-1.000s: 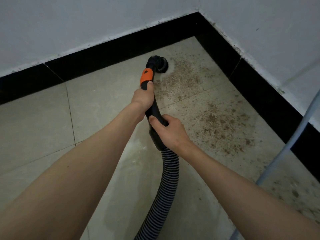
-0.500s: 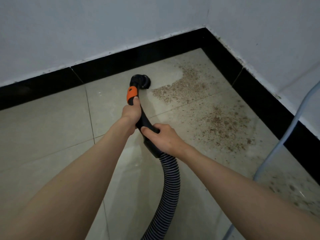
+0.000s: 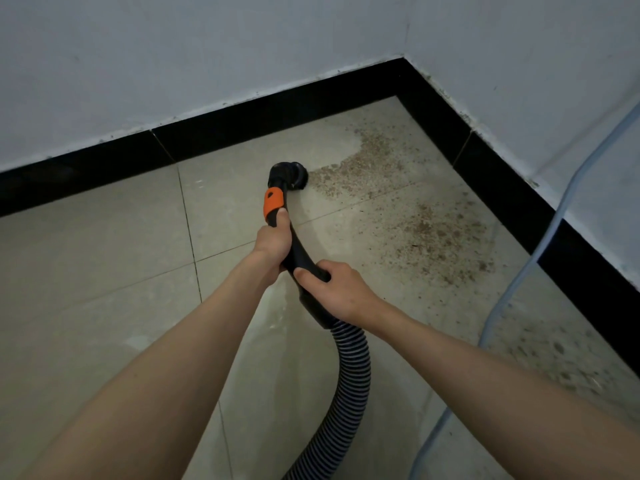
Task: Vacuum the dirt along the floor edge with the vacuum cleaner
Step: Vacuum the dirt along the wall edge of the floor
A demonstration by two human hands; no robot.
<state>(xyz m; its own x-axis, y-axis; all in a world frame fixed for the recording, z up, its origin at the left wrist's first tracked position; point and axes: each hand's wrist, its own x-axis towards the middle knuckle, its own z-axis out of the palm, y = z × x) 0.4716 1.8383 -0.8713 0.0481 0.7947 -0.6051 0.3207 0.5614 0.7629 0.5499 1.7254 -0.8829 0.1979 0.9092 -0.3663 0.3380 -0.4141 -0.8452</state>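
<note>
The vacuum handle [image 3: 300,252] is a curved black tube with an orange band [image 3: 273,202]. My left hand [image 3: 273,242] grips it just below the band. My right hand [image 3: 334,289] grips its lower end, where the ribbed hose [image 3: 348,382] joins and runs down out of frame. The round black nozzle [image 3: 290,174] rests on the tiled floor at the left edge of a brown dirt patch [image 3: 360,168]. More dirt [image 3: 440,244] is scattered to the right, along the black skirting [image 3: 512,192].
White walls meet in a corner [image 3: 403,60] above the black skirting. A pale blue tube [image 3: 540,258] curves down the right side, crossing the skirting and floor. More specks of dirt [image 3: 554,351] lie at the lower right. Grey tiles [image 3: 86,271] spread to the left.
The nozzle has slid left and back from the corner, across the dirt's left part, leaving a cleaner strip of tile. Both hands kept their grip.
</note>
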